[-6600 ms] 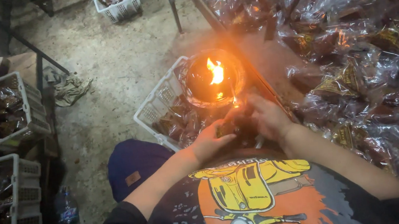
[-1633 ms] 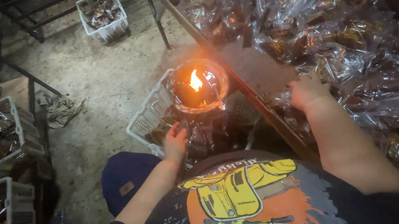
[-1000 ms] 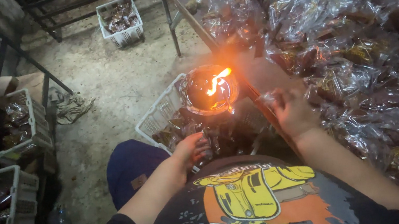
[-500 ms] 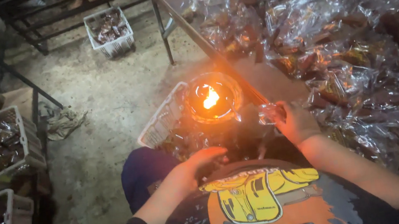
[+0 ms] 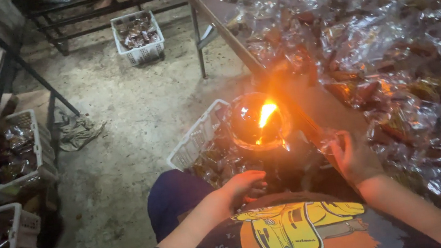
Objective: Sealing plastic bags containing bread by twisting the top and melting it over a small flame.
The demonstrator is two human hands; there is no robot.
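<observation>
Your right hand (image 5: 353,156) is closed around a small clear plastic packet (image 5: 330,139), pinching it by its near end at the edge of the tabletop (image 5: 316,101), just right of the flame (image 5: 265,114). Your left hand (image 5: 241,185) hangs loose and holds nothing, fingers slack, low in front of your shirt and just below the flame.

The packet looks light and thin, a crinkly film that will be slippery and soft, with a dark lump of filling inside. I judge it will flop if you hold it by one corner only. Take it near the open end with both edges of the film pressed flat together, and keep your fingertips back from the heat, for film like this will shrink or burn through quickly.

The flame burns in a round metal bowl lamp (image 5: 258,124), standing between your knees. Left of the flame sits a white plastic basket (image 5: 194,142) with filled packets in it. Right of the flame the tabletop is heaped with more clear packets (image 5: 397,57). Further left of the flame are more white baskets (image 5: 18,172) along a rack, and one (image 5: 139,37) on the concrete floor (image 5: 114,116) beyond.

Half a second ago your left hand was raised and spread before your chest; now it has dropped lower and relaxed. Your right hand has kept its place.
</observation>
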